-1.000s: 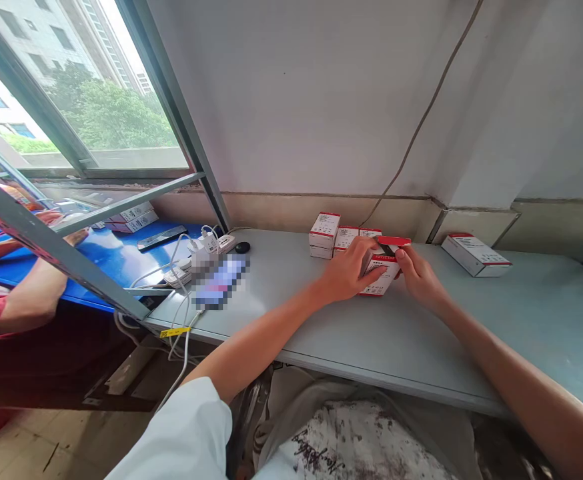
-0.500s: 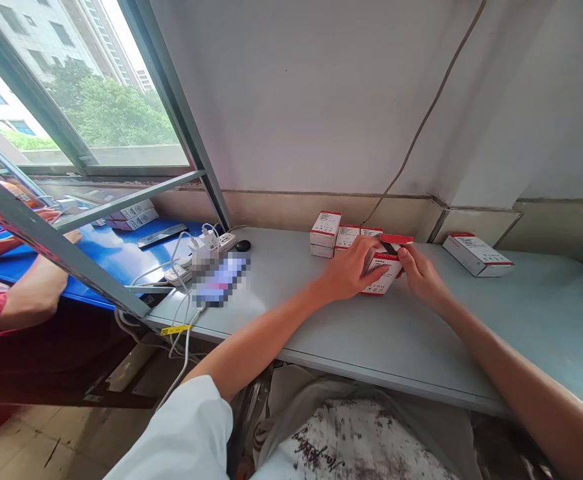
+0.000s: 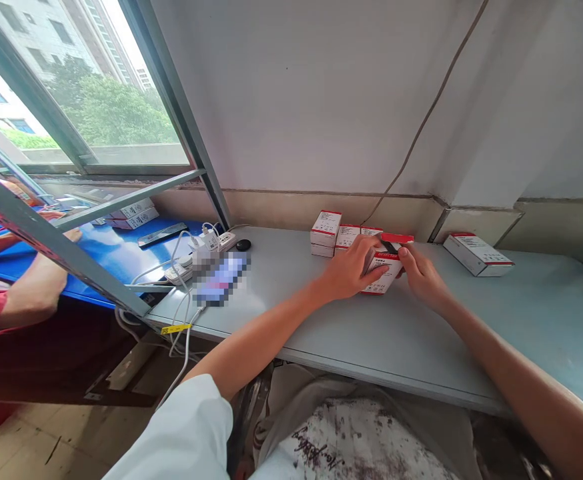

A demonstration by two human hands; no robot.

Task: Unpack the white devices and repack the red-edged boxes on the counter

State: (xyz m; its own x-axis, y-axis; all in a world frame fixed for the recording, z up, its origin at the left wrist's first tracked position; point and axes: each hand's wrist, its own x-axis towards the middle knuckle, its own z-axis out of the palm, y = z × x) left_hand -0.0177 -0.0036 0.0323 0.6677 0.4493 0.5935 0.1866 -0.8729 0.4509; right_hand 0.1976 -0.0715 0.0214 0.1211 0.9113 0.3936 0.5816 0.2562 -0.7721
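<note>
A small white and red carton [image 3: 381, 275] stands on the grey table in front of me, its red top flap [image 3: 397, 238] lifted. My left hand [image 3: 351, 268] is closed around its left side, the thumb lying across the printed front. At the upper right edge of the carton, my right hand [image 3: 421, 273] pinches near the raised flap with thumb and fingers. Something dark shows at the carton's opening; what it is I cannot make out. Right behind my left hand sit more cartons of the same kind [image 3: 325, 228], partly hidden by it.
Another white carton [image 3: 478, 256] lies to the right by the wall. To the left are a blurred phone [image 3: 221, 280], a power strip [image 3: 226, 241] with white cables, and a round black object [image 3: 243, 245]. Beyond a metal frame, another person's arm [image 3: 39, 287] rests at a blue table.
Almost nothing differs. The carton and both hands stay in place, with at most a very slight shift of the fingers at the flap.
</note>
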